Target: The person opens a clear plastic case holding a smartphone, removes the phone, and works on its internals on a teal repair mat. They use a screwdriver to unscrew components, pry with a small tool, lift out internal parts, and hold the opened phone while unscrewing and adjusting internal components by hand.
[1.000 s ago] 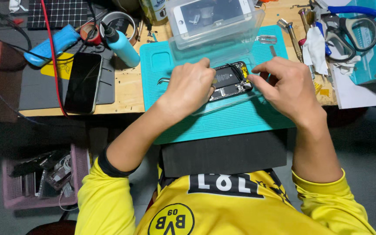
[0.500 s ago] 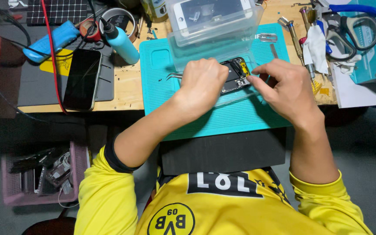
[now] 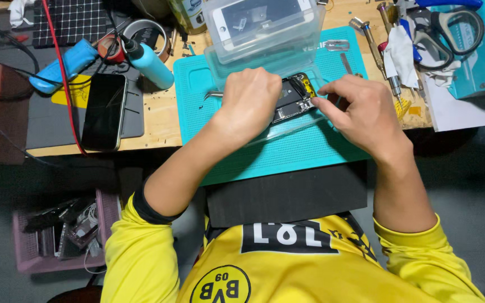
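Head view: an opened phone (image 3: 294,96), its insides bared, is seen lying on a teal mat (image 3: 287,151) at the upper middle of the frame. The left hand (image 3: 249,102) is closed in a fist over the phone's left part, and the metal tips of a pair of tweezers (image 3: 213,95) stick out to the left of it, so the grip is taken to be shut on the tweezers. The right hand (image 3: 360,112) is set just right of the phone, thumb and forefinger pinched together at its right edge; what, if anything, is pinched cannot be told.

Much of the phone is hidden by the left fist. A clear plastic box (image 3: 265,28) stands just above it, with a white phone screen lying inside. A second, black phone (image 3: 105,111) lies face up on a grey mat (image 3: 46,126) at the left, one blue bottle (image 3: 148,60) above it. One pair of scissors (image 3: 450,28) lies at the upper right, and one screwdriver (image 3: 366,35) at the teal mat's upper right edge.

The wooden desk (image 3: 161,120) is cluttered. One pink basket (image 3: 63,235) of parts sits on the grey floor at the lower left.
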`<state>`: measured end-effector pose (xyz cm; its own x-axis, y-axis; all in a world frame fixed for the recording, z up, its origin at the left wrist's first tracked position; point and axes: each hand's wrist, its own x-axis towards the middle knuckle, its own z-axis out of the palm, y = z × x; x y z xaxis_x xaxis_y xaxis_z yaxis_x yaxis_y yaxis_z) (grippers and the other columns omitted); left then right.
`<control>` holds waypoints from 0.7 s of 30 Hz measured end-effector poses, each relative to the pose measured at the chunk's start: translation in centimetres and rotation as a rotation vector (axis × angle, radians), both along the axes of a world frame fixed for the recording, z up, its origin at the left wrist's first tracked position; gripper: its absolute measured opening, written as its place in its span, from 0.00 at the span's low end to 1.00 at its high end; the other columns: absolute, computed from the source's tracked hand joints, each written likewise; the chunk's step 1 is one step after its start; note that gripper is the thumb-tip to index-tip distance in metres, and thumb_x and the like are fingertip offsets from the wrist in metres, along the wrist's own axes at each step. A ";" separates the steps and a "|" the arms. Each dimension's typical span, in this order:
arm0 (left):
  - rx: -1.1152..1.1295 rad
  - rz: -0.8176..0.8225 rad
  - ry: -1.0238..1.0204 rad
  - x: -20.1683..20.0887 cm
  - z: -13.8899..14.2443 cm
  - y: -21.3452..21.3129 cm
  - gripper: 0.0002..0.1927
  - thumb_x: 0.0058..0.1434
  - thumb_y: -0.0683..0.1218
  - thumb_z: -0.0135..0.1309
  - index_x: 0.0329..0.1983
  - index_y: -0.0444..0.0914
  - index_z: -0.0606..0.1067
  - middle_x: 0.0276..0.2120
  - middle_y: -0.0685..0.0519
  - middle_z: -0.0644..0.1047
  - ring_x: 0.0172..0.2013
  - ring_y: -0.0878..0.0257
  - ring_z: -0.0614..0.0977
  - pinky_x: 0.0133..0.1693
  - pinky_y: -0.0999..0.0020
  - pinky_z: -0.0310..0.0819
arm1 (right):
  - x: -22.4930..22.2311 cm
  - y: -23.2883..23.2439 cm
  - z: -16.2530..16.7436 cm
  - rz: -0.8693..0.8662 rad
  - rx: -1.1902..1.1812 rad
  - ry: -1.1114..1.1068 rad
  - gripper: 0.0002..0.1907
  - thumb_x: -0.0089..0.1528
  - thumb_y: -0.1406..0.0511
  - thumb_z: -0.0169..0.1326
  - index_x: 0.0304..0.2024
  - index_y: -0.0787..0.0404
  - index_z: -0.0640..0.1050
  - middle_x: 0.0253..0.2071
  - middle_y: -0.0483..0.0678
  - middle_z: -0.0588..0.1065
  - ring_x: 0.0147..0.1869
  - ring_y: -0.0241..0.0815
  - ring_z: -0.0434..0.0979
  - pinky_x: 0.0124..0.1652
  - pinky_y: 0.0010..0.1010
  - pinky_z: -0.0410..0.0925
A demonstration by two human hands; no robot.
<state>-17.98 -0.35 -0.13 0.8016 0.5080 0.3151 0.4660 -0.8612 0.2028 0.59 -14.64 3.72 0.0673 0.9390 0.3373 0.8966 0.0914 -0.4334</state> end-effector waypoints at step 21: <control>-0.028 -0.036 0.102 0.0 1.0 -1.2 0.09 0.43 0.46 0.64 0.19 0.36 0.80 0.21 0.42 0.79 0.26 0.44 0.83 0.28 0.51 0.77 | 0.2 -0.2 -0.7 -0.022 -0.006 0.008 0.09 0.65 0.63 0.64 0.42 0.63 0.83 0.35 0.53 0.79 0.32 0.49 0.78 0.35 0.37 0.69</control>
<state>-17.99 -1.54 0.84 0.8467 0.4859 0.2167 0.4546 -0.8724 0.1799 0.79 -14.79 2.98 0.0907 0.9392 0.3312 0.8951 0.0689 -0.4406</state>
